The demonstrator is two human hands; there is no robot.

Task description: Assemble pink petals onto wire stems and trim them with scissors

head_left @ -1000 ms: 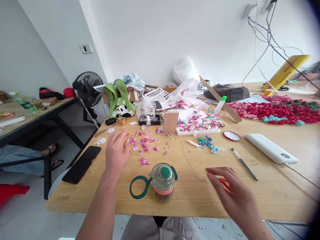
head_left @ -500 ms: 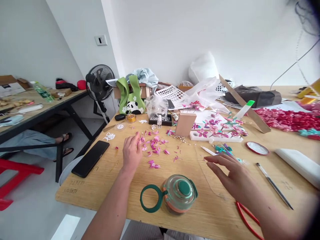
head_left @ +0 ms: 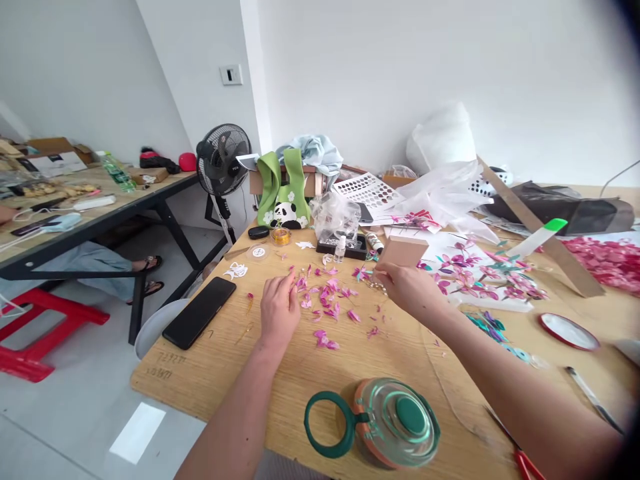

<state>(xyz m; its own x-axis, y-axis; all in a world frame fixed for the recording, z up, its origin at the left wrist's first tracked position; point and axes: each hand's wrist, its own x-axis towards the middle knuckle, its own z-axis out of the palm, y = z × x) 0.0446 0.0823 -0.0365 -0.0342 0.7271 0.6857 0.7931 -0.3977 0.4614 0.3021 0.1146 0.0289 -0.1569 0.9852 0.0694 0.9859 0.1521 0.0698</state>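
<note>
Above the wooden table (head_left: pixel 200 363), my left hand (head_left: pixel 280 303) is closed in a pinch at the left edge of scattered pink petals (head_left: pixel 330 293); something small and pink shows at its fingertips. My right hand (head_left: pixel 403 283) reaches across to the small pearl beads (head_left: pixel 376 285), just in front of a brown cardboard block (head_left: pixel 404 251). Its fingers are bent downward and pressed together, and what they hold, if anything, is hidden. Pink and purple flowers (head_left: pixel 467 270) lie on a white foam piece to the right.
A lidded glass jar (head_left: pixel 395 420) with a green ring stands at the near edge. Left is a black phone (head_left: pixel 200 313). Red-handled scissors (head_left: pixel 527 463), a brush (head_left: pixel 593 397) and a red-rimmed dish (head_left: pixel 569 332) lie right. A green panda bag (head_left: pixel 285 200) stands behind.
My right hand has moved left and away from me, from beside the teal pieces to the pearl beads, and its fingers have closed. My left hand stays by the petals. The view has turned left.
</note>
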